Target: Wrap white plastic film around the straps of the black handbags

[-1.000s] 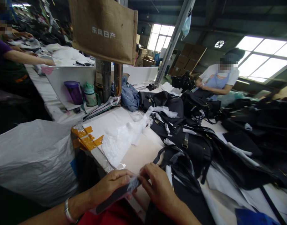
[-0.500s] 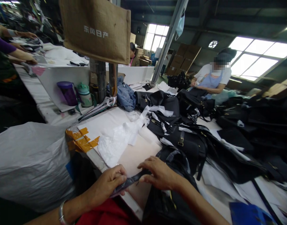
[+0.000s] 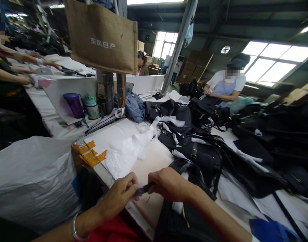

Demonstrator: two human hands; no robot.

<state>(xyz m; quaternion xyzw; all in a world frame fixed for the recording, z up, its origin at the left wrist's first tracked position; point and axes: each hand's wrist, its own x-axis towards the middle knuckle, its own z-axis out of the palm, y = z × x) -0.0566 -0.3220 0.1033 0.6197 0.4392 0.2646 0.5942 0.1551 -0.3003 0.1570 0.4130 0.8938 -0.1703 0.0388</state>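
Between my two hands stretches a short dark strap (image 3: 143, 190), part of it shiny as if under clear film. My left hand (image 3: 121, 193) is closed round its left end, thumb on top. My right hand (image 3: 167, 183) pinches the other end, fingers curled. Both hands are over the front edge of the pale work table (image 3: 154, 161). Under my right forearm lies a black bag (image 3: 189, 222) with a gold zip and white wrapping on its handle. Whether the strap joins this bag is hidden.
Several black bags (image 3: 191, 144) with gold buckles cover the table's right side. White sheeting (image 3: 125, 153) lies ahead of my hands. A big pale sack (image 3: 35, 178) stands left. A brown tote (image 3: 103, 38) hangs from a post. One co-worker (image 3: 225, 84) works across the table, others further left.
My right hand has gone from spread fingers to a closed pinch on the strap. Less of the strap shows between the hands. My left hand appears slightly further right.
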